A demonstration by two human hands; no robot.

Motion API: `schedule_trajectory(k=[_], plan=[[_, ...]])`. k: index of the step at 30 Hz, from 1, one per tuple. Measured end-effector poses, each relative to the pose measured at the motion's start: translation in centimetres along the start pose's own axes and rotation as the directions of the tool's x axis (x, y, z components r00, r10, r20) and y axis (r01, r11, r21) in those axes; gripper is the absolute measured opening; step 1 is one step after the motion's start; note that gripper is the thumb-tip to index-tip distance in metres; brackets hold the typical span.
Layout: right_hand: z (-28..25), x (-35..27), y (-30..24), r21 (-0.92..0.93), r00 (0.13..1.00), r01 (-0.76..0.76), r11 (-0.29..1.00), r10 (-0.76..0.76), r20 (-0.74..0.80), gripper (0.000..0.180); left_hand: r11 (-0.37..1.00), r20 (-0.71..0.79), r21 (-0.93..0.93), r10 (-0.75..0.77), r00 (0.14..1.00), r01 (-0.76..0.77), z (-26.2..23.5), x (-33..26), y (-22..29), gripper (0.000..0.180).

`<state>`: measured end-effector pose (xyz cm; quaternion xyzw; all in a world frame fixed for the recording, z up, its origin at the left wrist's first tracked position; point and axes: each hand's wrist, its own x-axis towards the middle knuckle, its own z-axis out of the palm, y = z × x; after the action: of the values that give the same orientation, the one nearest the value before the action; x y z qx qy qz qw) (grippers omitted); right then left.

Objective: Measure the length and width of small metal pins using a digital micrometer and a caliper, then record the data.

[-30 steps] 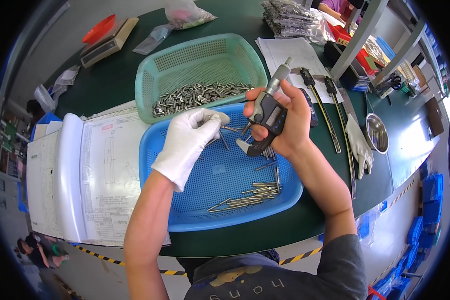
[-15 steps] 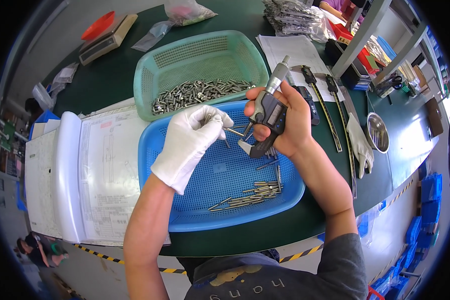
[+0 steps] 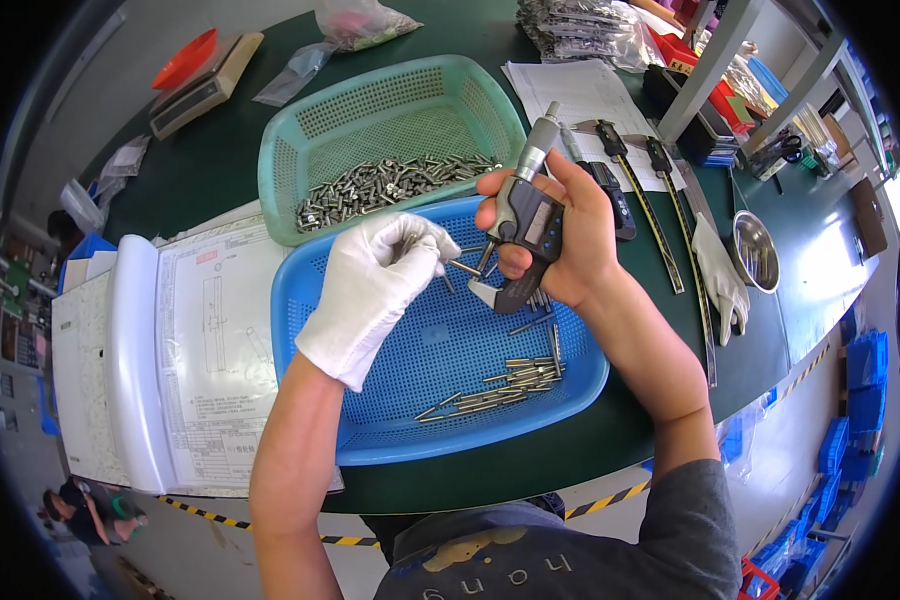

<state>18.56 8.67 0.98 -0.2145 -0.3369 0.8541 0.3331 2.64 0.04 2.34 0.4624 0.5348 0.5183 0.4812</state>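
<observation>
Rightward, steel pin point(image 3: 464, 267) juts from left grip point(image 3: 375, 275).

Across the front of your dark grey shirt point(image 3: 620, 550), pale lowercase letters point(image 3: 517, 577) are running in a row. At the left edge of the worktop point(image 3: 410, 490), a drawing sheet point(image 3: 195, 370) is carrying fine print, a ruled text block point(image 3: 220, 458) and a small red mark point(image 3: 207, 256), none legible. You are holding a digital micrometer point(image 3: 520, 212) whose display point(image 3: 541, 223) is staying too small to read. Near the worktop's far right corner, a red bin point(image 3: 676, 50) is bearing indistinct characters.
</observation>
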Motion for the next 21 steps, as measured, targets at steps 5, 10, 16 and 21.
schedule_trajectory(k=[5,10,16,21], plan=[[-0.11,0.00,0.01,-0.010,1.000,0.004,1.000,-0.004,0.015,0.058,1.000,0.016,-0.004,0.012,1.000,-0.012,-0.06,0.10,-0.40,0.010],[-0.01,0.08,0.08,-0.042,1.000,0.006,0.999,-0.006,0.003,0.060,1.000,0.029,-0.022,0.013,0.999,-0.012,-0.13,0.16,-0.57,0.011],[-0.08,0.22,0.16,-0.076,0.999,0.044,0.996,-0.045,-0.007,0.060,1.000,0.040,-0.011,0.001,0.999,-0.001,-0.17,0.05,-0.40,0.009],[-0.04,0.18,0.15,-0.055,0.997,0.066,0.996,-0.068,-0.027,0.059,0.990,-0.048,-0.102,-0.105,0.993,0.099,0.13,0.06,0.28,0.009]])
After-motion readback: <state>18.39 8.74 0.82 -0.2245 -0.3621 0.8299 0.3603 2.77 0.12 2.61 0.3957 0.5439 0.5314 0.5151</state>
